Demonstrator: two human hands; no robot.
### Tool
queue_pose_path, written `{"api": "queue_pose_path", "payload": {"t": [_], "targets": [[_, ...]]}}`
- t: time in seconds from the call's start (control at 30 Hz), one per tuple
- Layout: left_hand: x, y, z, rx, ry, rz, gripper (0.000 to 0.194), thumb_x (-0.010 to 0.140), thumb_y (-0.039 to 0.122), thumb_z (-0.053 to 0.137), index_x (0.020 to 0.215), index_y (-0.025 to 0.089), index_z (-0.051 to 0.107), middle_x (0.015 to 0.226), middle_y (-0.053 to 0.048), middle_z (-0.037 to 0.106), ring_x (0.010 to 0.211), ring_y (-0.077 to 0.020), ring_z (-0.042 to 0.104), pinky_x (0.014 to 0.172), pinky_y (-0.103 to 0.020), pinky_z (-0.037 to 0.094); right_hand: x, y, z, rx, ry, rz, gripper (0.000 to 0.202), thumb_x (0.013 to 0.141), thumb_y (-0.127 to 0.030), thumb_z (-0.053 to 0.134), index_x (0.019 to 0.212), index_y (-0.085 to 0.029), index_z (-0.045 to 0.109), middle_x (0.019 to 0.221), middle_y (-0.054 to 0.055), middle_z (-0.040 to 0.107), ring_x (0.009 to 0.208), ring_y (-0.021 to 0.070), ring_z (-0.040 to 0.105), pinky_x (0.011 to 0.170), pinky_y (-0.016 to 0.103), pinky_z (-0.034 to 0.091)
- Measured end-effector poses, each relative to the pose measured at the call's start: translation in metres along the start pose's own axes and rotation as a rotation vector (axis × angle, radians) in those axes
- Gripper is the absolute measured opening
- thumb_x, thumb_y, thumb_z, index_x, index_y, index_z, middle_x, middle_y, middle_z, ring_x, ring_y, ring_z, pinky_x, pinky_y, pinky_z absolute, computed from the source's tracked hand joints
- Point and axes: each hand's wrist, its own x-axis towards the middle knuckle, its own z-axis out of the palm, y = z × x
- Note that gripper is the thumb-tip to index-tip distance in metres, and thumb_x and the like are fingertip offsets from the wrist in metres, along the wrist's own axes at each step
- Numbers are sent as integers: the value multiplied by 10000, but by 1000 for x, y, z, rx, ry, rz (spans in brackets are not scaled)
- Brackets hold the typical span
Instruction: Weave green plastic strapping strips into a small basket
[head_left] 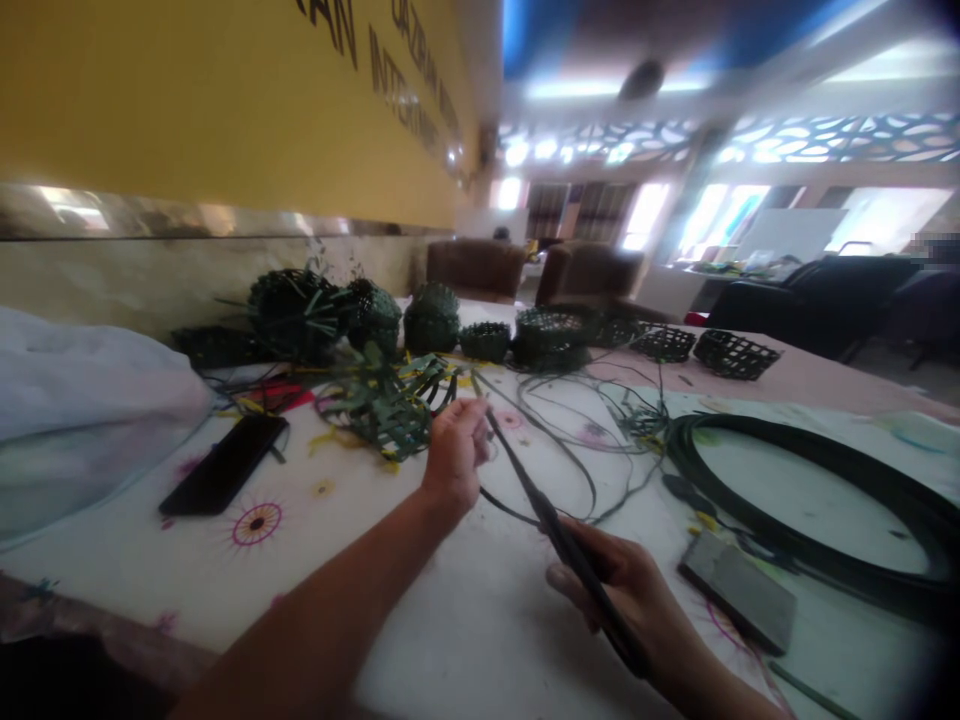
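Note:
My left hand (pixel 457 450) is closed over the middle of the table, its fingers pinching a thin dark strip (pixel 510 508) that curves out below it. In my right hand (pixel 626 585) lies a long dark knife-like tool (pixel 559 530), gripped by its thick end. Its narrow tip points up and left, close to my left fingers; whether it touches the strip I cannot tell. Just left of my left hand sits a partly woven green basket (pixel 397 425) with loose strip ends sticking out. Loops of thin strip (pixel 592 480) lie beyond my hands.
Several dark green woven baskets (pixel 431 318) line the table's back. A large coil of dark strip (pixel 810 430) lies at right, near a grey rectangular block (pixel 739 590). A black phone (pixel 225 465) and a white cloth-like bundle (pixel 90 420) are at left. Chairs (pixel 476 270) stand behind.

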Motion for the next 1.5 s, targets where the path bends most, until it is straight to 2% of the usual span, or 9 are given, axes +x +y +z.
{"api": "queue_pose_path", "payload": {"t": [0.13,0.37,0.6,0.8,1.0,1.23,1.37,1.5], "targets": [[-1,1,1,8,-18,-21,264,707,264,662,657,177,418,457,115,259,354,-12,156,359,-161,108,3,2,0,20,15,17,449,758,-449,682,1072,-131,638,601,-54,401,502,92,361,452,216,306],[-10,-5,5,42,-51,-52,247,717,264,648,649,177,427,473,108,257,352,-11,156,362,-174,76,6,1,0,16,65,-19,483,738,-461,685,1081,-123,654,618,-41,433,531,106,379,471,227,313],[-8,-3,5,37,-31,-47,253,699,252,648,622,172,420,460,107,270,352,-10,164,362,-175,83,1,-4,-1,-81,31,-1,391,790,-520,624,892,-144,656,570,-50,380,471,93,362,439,223,308],[1,3,1,34,4,-73,221,698,254,639,651,170,441,451,109,299,344,-9,171,359,-169,108,2,1,0,-68,35,16,400,762,-493,663,952,-141,663,592,-43,405,485,95,369,447,221,316],[-7,-2,5,51,0,-9,225,685,256,652,666,173,443,480,105,289,370,-13,197,370,-163,112,3,10,1,49,86,14,505,694,-472,730,1057,-129,654,679,-18,453,614,133,415,542,243,360],[-13,-5,8,55,-2,7,247,695,254,660,664,179,427,484,106,276,374,-14,187,372,-168,99,3,4,1,-33,43,-32,461,767,-497,658,1060,-141,645,679,-25,436,599,125,406,527,233,354],[-9,-5,6,32,2,8,229,707,257,648,662,172,441,490,104,277,374,-14,184,373,-172,101,-1,-4,0,-101,21,-22,390,801,-515,611,935,-151,650,599,-50,372,497,97,356,454,220,313],[-2,-1,2,14,6,-15,242,710,261,655,659,173,434,472,109,278,360,-15,178,370,-179,109,-2,-4,1,-115,18,-9,402,791,-513,622,957,-148,656,606,-50,376,491,95,363,451,219,317]]}}
